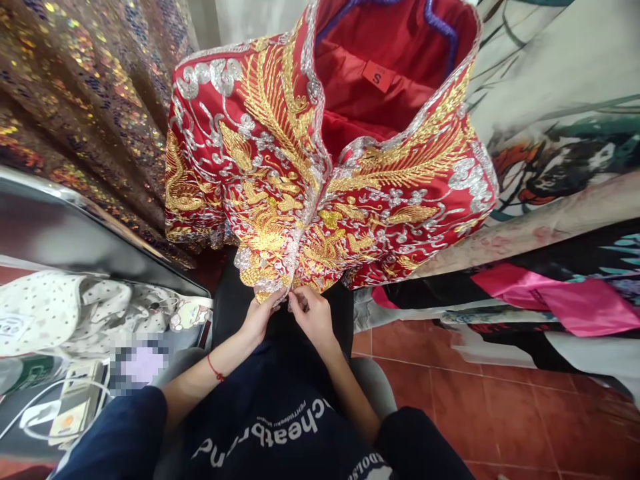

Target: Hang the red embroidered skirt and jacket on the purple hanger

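Observation:
A red jacket [320,167] thick with gold and silver embroidery hangs in front of me, its collar open on a red lining with a tag marked S [379,75]. My left hand [260,317] pinches the bottom hem left of the front opening. My right hand [313,313] pinches the hem on the other side, fingers closed on the silver trim. The two hands almost touch at the lower end of the opening. A red string circles my left wrist.
Brown sequined fabric [85,100] hangs at the left. A dark table [75,240] at the left carries spotted cloth [55,307], cables and a small device. Printed and pink fabrics [565,293] lie at the right over a red tile floor [500,400].

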{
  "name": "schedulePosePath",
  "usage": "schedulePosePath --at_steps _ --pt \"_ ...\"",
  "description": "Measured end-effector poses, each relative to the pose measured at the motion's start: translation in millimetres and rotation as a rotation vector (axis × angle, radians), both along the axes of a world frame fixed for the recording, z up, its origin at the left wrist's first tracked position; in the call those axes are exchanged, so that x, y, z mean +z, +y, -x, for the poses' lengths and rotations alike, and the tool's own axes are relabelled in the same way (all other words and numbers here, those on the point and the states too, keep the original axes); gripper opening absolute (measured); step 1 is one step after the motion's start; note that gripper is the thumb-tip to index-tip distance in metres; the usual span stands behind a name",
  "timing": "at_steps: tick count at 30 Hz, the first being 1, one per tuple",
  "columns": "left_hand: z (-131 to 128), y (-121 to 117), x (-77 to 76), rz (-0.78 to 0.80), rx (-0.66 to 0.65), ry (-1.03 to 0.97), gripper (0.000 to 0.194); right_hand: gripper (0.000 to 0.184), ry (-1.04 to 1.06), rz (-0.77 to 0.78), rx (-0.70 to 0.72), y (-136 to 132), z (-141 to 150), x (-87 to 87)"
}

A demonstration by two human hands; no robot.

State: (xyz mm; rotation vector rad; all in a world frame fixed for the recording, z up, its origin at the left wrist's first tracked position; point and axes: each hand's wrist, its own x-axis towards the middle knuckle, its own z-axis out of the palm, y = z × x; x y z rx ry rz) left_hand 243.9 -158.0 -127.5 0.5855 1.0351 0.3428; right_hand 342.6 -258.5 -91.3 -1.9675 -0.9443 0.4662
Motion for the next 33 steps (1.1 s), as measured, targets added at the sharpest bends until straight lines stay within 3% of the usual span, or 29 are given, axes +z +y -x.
schedulePosePath --at_steps 5,14,21,26,33 --pt "1 -6 -6.3 -0.049 -0.01 0.022 0.048 0.037 0.522 -0.021 -0.097 6 7 -5.8" --pt "1 -3 -22.7 -0.168 -0.047 0.022 0.055 0.037 0.947 0.0 -0.063 12 -2 -32.2" --pt "0 1 -36.8 -0.263 -0.035 0.019 0.055 0.029 1.067 -0.094 -0.142 23 1 -39.0" --pt "1 5 -47.1 -0.304 -0.033 0.056 0.05 0.028 1.029 -0.208 -0.18 38 -10 -18.1" --pt "-3 14 -52.6 -0.393 -0.106 0.152 0.046 0.029 0.924 -0.365 -0.145 67 -30 43.3"
